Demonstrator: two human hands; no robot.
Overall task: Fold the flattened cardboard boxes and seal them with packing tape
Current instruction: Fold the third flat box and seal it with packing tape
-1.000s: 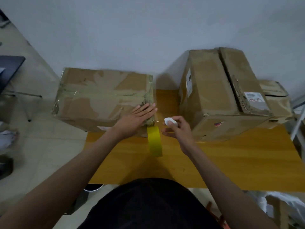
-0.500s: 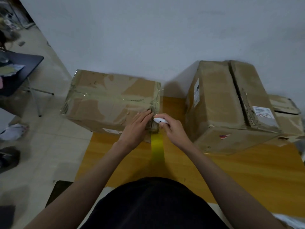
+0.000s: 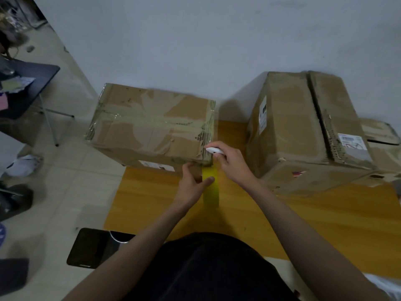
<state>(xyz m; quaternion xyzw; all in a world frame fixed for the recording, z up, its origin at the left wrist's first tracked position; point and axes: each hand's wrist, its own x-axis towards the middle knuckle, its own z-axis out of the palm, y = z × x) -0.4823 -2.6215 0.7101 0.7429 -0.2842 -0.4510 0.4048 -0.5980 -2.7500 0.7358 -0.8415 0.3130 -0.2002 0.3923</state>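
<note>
1. The left hand (image 3: 191, 187) is pinching the yellow tape (image 3: 211, 187) between thumb and fingers, just below the near right corner of box 1 (image 3: 152, 122).
2. The right hand (image 3: 230, 164) is gripping a white cutter (image 3: 214, 150), its tip lying against that same corner where the tape is climbing the edge.
3. Box 1 is sitting folded and closed at the table (image 3: 303, 213) edge, partly overhanging the floor on the left; glossy tape is running along its top seam.
4. Risk: the cutter is working close to the left fingers; a slip along the slick tape would probably nick them or gouge the cardboard.
5. Risk: if the left hand is slackening, the strip may be curling back and sticking to itself, or cutting ragged.
6. Risk: a hard downward push on the overhanging box may be tipping it off the table.
7. Box 2 (image 3: 303, 131) is standing well apart on the right, its top flaps meeting at a seam that appears untaped; a smaller box 3 (image 3: 379, 135) is lying behind it with a dark gap under its flap.
8. Contents: all 3 boxes are hiding their interiors, so what they are holding cannot be told.
</note>
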